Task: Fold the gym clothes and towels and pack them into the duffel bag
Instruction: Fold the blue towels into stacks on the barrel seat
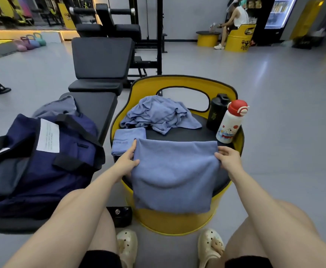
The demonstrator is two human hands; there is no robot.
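Mid-fold: both hands' fingers, left hand (126, 163) and right hand (228, 158), pinched the blue terry towel (174, 175); next, halve it for the navy fabric duffel bag (42, 155).

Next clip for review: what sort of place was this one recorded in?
Almost certainly a gym. A padded weight bench stands just behind the duffel bag, a black rack machine rises beyond it, and a row of coloured kettlebells sits on the floor at far left.
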